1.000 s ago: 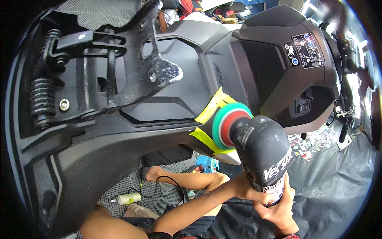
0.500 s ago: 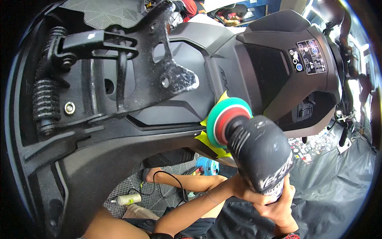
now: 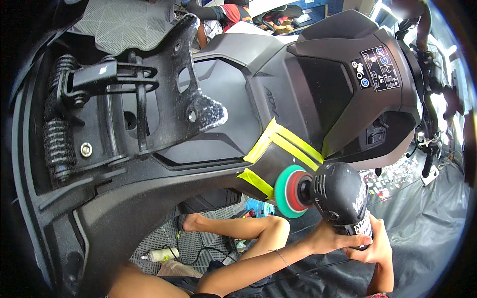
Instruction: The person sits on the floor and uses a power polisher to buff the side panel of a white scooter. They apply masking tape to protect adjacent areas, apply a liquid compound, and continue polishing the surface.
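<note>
My left hand (image 3: 332,240) and my right hand (image 3: 373,247) are both closed around the body of a black polisher (image 3: 339,192). Its round pad (image 3: 289,191), green with a red backing, faces the lower side of a dark motorcycle panel (image 3: 293,163). Whether the pad touches the panel I cannot tell. Strips of yellow masking tape (image 3: 296,146) frame a patch of that panel just above and left of the pad. Another short tape strip (image 3: 256,183) runs down at the left of the patch.
A black metal bracket (image 3: 169,107) with coil springs juts up at left. Handlebars and cables (image 3: 430,109) stand at right. Below lie a pale bottle (image 3: 163,255), a black cord (image 3: 200,248) and a blue container (image 3: 261,208). Black sheeting (image 3: 417,223) spreads at lower right. Another person (image 3: 231,16) is at the top.
The polisher has moved down and right in both hands, off the taped corner, so the panel patch and more yellow tape now show. The whole view has shifted slightly.
</note>
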`<state>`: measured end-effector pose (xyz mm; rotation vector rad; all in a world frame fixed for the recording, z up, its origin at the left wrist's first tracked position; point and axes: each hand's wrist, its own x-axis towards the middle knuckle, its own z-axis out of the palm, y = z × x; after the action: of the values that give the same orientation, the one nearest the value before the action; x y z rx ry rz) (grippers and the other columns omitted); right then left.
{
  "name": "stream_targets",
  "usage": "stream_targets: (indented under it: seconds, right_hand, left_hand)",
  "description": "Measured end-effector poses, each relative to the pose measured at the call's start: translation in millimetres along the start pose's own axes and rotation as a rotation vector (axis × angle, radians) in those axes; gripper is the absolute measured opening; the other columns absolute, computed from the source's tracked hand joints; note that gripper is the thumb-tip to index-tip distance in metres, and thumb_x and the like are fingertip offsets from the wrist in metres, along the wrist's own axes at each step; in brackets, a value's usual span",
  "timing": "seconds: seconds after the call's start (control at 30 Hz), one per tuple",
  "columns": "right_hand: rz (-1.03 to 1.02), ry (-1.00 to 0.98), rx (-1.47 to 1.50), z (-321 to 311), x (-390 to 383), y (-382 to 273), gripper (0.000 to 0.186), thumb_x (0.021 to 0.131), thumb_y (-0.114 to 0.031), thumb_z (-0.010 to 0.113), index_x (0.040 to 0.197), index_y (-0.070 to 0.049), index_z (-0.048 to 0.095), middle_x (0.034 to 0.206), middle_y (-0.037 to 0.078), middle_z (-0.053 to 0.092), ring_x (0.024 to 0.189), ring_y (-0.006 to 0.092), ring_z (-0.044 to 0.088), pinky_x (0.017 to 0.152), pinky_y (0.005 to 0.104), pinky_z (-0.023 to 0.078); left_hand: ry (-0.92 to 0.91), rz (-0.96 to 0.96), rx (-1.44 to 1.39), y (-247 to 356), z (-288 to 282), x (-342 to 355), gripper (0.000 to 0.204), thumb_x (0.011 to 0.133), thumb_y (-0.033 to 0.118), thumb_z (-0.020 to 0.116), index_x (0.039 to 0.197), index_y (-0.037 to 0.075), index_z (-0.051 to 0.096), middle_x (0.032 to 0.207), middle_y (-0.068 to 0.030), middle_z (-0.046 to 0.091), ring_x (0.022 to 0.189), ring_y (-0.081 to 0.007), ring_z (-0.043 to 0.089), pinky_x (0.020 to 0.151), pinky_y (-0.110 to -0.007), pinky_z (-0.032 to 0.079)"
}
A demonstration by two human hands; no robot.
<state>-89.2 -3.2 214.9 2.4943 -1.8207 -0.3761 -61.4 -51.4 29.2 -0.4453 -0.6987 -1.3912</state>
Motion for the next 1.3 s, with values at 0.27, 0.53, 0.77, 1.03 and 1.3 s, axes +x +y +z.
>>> stream_targets:
  seconds: [0.27,0.53,0.77,1.03,1.3]
  right_hand:
    - [-0.076,0.03,-0.288,-17.8,16.4,-24.5,0.075,0.045,-0.028,0.08,0.112,0.002,0.065,0.091,0.015,0.068,0.074,0.0321,0.064,0.077,0.0333,0.047]
    - [-0.116,-0.008,-0.398,-28.3,24.6,-39.1,0.075,0.044,-0.031,0.081,0.112,-0.004,0.066,0.1,0.012,0.069,0.076,0.0315,0.064,0.079,0.0343,0.045]
    - [-0.18,0.103,-0.368,-10.5,21.1,-30.1,0.081,0.051,-0.026,0.083,0.124,0.0,0.061,0.113,0.013,0.068,0.083,0.0333,0.063,0.085,0.037,0.046]
    - [-0.071,-0.119,0.466,36.9,-27.7,42.4,0.085,0.064,-0.033,0.095,0.127,0.008,0.056,0.107,0.017,0.074,0.096,0.0245,0.074,0.09,0.0359,0.056]
    - [-0.044,-1.068,2.168,164.7,-18.8,45.3,0.092,0.073,-0.027,0.08,0.146,0.009,0.036,0.12,0.028,0.063,0.105,0.0428,0.069,0.094,0.0481,0.059]
  left_hand:
    - [0.053,0.139,0.025,18.7,-5.0,6.8,0.082,0.077,0.045,0.09,0.135,-0.002,0.055,0.13,-0.0148,0.061,0.118,-0.0233,0.061,0.105,-0.036,0.047]
    - [0.06,0.168,0.01,29.1,-1.1,6.3,0.076,0.079,0.031,0.087,0.14,0.004,0.051,0.126,-0.0078,0.058,0.117,-0.0179,0.055,0.102,-0.034,0.044]
    - [0.144,0.383,0.171,23.0,-7.9,9.8,0.043,0.087,0.03,0.08,0.122,0.007,0.07,0.126,-0.0099,0.066,0.115,-0.0294,0.065,0.099,-0.041,0.05]
    - [0.094,-0.083,0.009,8.3,6.5,-19.3,0.06,0.08,0.024,0.079,0.132,0.0,0.06,0.125,-0.0126,0.067,0.111,-0.0213,0.066,0.1,-0.037,0.052]
    - [0.308,-0.203,0.022,52.3,-6.1,-65.6,0.065,0.057,0.04,0.07,0.103,-0.004,0.06,0.092,-0.0222,0.066,0.093,-0.0316,0.068,0.101,-0.048,0.051]
